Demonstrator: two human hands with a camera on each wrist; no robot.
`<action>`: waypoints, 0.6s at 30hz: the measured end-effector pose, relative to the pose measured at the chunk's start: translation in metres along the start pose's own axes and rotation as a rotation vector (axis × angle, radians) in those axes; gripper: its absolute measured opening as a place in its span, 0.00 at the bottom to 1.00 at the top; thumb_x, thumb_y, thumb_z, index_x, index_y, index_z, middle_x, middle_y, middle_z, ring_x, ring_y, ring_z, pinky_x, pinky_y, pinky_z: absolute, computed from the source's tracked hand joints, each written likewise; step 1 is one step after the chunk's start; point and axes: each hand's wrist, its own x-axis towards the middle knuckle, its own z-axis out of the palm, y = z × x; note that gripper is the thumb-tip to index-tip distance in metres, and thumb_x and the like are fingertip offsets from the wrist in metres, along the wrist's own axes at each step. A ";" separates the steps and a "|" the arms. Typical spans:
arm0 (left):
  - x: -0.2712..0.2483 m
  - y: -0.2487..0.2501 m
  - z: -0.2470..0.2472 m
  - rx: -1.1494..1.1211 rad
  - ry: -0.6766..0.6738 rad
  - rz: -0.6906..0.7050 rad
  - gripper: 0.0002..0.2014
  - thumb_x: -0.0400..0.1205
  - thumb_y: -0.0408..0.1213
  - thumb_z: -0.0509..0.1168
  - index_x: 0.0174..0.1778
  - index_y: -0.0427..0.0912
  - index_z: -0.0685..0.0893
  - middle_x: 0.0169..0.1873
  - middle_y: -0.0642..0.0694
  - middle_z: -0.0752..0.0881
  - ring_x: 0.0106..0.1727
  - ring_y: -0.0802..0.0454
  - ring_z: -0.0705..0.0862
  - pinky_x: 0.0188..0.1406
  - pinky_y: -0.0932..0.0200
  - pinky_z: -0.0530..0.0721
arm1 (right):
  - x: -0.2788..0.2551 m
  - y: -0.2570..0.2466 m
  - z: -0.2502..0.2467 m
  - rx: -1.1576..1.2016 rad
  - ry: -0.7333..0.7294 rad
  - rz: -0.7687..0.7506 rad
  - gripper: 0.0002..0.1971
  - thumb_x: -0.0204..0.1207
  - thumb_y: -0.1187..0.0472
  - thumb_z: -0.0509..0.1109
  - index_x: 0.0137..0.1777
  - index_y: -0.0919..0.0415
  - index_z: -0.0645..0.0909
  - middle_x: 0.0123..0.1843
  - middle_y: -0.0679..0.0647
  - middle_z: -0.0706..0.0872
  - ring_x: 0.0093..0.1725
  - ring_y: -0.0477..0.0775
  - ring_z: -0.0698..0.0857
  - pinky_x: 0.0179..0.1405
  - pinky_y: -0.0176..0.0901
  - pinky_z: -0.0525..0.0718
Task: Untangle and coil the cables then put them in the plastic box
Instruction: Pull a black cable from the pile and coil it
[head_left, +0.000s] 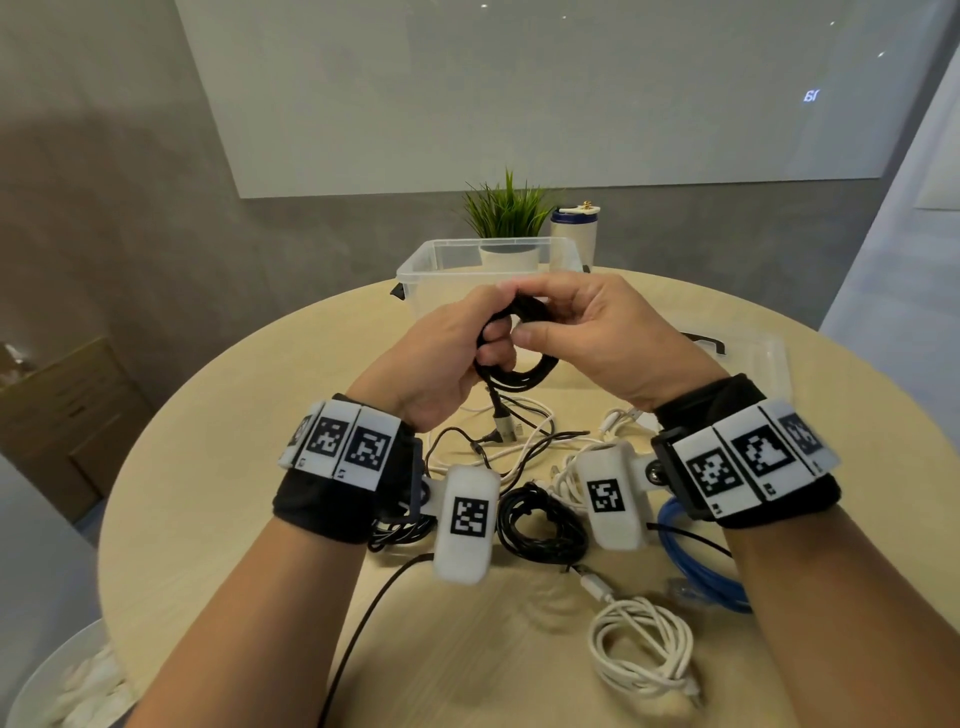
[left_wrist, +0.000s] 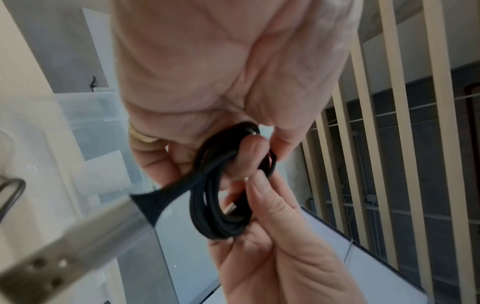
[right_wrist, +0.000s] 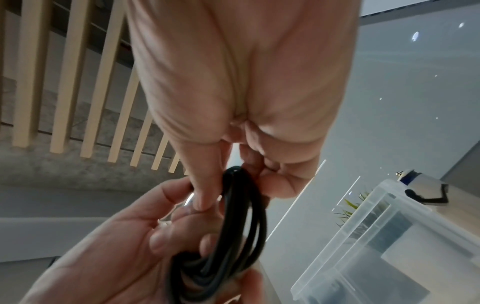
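Above the round table (head_left: 249, 467) both hands hold a coiled black cable (head_left: 524, 371). My left hand (head_left: 483, 343) grips the coil's left side with curled fingers. My right hand (head_left: 545, 322) pinches its upper loops between thumb and fingers. The loops (left_wrist: 218, 216) run between the two hands, also plain in the right wrist view (right_wrist: 241, 226). One end with a metal USB plug (head_left: 503, 430) hangs down below the left hand; it fills the left wrist view blurred (left_wrist: 78, 236). The clear plastic box (head_left: 415, 270) stands open just behind the hands, with no cable visible in it (right_wrist: 363, 236).
Under my wrists lie tangled white and black cables (head_left: 519, 447), a black coil (head_left: 540, 525), a blue cable (head_left: 696, 561) and a white coil (head_left: 644, 649). The box lid (head_left: 753, 358) lies at the right. A potted plant (head_left: 506, 213) and a bottle (head_left: 574, 234) stand behind the box.
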 end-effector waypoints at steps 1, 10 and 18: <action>0.000 0.000 0.000 -0.026 0.014 0.011 0.12 0.88 0.39 0.52 0.42 0.42 0.77 0.23 0.53 0.64 0.24 0.58 0.63 0.38 0.59 0.72 | 0.000 0.001 -0.001 -0.002 0.009 0.018 0.19 0.78 0.74 0.69 0.64 0.55 0.81 0.53 0.59 0.90 0.53 0.50 0.89 0.55 0.41 0.86; -0.003 0.005 -0.005 0.023 0.023 0.054 0.18 0.89 0.38 0.50 0.32 0.43 0.71 0.22 0.50 0.76 0.37 0.51 0.79 0.43 0.62 0.79 | 0.004 0.009 -0.002 0.092 0.135 0.109 0.08 0.79 0.68 0.69 0.56 0.59 0.82 0.43 0.54 0.89 0.41 0.51 0.87 0.38 0.42 0.86; -0.007 0.006 -0.010 0.101 -0.002 -0.045 0.12 0.86 0.32 0.56 0.42 0.40 0.83 0.35 0.46 0.90 0.41 0.53 0.87 0.44 0.60 0.81 | 0.003 0.008 -0.003 -0.012 0.166 0.045 0.11 0.77 0.72 0.70 0.54 0.56 0.85 0.43 0.50 0.90 0.44 0.40 0.87 0.48 0.33 0.84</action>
